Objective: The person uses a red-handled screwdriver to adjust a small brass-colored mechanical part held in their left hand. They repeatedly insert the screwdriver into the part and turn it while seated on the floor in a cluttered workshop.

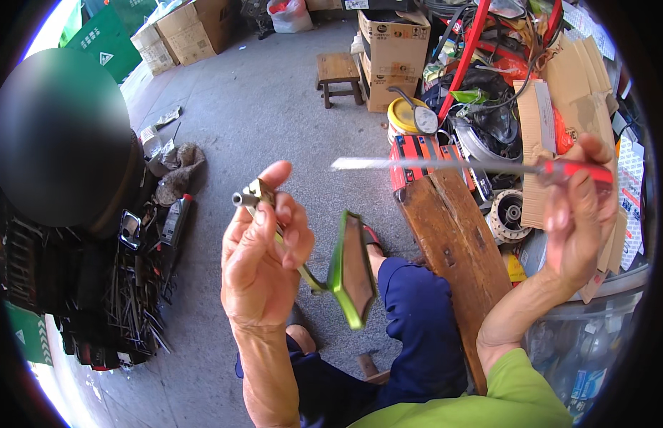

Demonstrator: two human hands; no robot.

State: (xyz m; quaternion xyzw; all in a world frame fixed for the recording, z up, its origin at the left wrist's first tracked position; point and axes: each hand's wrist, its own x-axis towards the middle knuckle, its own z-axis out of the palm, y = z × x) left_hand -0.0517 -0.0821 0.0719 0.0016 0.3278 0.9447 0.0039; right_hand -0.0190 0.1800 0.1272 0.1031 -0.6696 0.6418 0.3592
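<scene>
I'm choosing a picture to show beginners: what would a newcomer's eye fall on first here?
Probably the long red-handled screwdriver in the right hand, its shaft pointing left across the view. Next, near the middle, the green mirror, its stem held in the left hand. Then the worn wooden bench, right of the person's legs.

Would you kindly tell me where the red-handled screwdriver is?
In the head view's right half, the screwdriver is in the right hand, pointing left.
</scene>
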